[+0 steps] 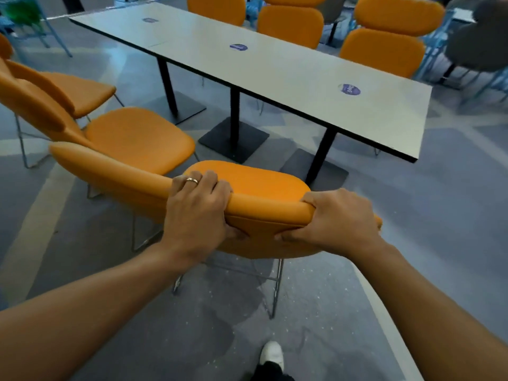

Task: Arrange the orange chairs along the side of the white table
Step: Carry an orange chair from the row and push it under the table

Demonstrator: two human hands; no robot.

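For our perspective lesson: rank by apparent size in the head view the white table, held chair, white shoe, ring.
1. white table and held chair, about alike; the chair's nearness makes ranking unsure.
2. white shoe.
3. ring.

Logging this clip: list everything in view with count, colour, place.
table: one, white, centre
held chair: one, orange, just short of its near side
other near chairs: at least two, orange, left of the held one
far chairs: three, orange, beyond the table
stickers: three, purple, on the tabletop
grey chair: one, dark grey, top right, blurred
shoe: one, white, bottom centre
left hand: one, gripping the held chair's backrest
right hand: one, gripping the same backrest
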